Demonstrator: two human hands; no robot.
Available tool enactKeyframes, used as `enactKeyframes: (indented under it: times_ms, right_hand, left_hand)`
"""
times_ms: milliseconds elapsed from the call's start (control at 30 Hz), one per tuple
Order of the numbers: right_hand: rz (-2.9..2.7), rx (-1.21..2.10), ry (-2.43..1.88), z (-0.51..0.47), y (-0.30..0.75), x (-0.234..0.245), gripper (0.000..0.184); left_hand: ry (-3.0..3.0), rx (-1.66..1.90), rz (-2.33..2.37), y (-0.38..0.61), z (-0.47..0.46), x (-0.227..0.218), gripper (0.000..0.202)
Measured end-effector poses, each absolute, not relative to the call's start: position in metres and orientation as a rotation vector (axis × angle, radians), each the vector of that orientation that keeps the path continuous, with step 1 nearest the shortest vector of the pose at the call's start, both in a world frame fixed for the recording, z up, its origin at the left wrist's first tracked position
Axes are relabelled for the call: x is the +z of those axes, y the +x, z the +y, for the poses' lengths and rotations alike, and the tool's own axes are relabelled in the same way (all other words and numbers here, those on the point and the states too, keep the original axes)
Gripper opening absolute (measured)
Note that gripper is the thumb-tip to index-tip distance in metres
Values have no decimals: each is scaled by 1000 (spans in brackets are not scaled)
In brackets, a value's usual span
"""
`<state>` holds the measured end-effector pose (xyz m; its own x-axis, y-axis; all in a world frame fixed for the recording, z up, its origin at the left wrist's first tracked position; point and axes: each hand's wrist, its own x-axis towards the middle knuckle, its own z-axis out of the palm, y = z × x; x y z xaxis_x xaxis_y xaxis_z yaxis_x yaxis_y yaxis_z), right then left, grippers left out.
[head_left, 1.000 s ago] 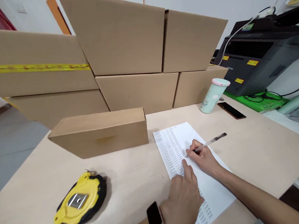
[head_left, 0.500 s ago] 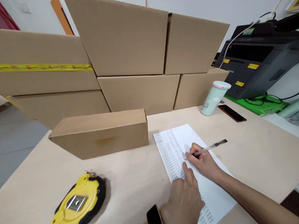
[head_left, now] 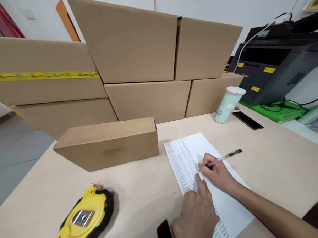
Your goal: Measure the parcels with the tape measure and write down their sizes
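A white sheet of paper (head_left: 203, 145) with columns of small writing lies on the table. My right hand (head_left: 217, 172) grips a clear pen with a black cap end (head_left: 225, 156), its tip at the writing near the middle of the sheet. My left hand (head_left: 197, 213) rests on the paper just below, holding nothing. Its index finger is stretched out, pointing at a line close to the pen tip, and the other fingers are partly bent. A dark-faced watch (head_left: 165, 233) is on my left wrist. To the left lies a yellow and black tape measure (head_left: 85, 217).
A long, low cardboard box (head_left: 109, 150) lies left of the paper. Larger stacked cardboard boxes (head_left: 128, 42) stand behind it. A mint-green cup (head_left: 228, 104) and a phone (head_left: 248, 120) are at the back right. Beyond them sits a dark printer (head_left: 273, 63) above a green crate (head_left: 270, 111).
The whole view has shifted very slightly downward in the frame. Both hands keep nearly the same place on the paper, and the pen remains in my right hand.
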<state>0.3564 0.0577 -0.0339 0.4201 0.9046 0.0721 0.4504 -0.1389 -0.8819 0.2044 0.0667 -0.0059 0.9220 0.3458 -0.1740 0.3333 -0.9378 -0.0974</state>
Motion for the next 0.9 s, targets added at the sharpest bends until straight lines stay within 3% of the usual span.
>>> enactKeyframes:
  times_ms: [900]
  right_hand:
    - [-1135, 595, -1771, 59, 357, -33, 28]
  left_hand:
    - [-3025, 394, -479, 207, 70, 3, 62]
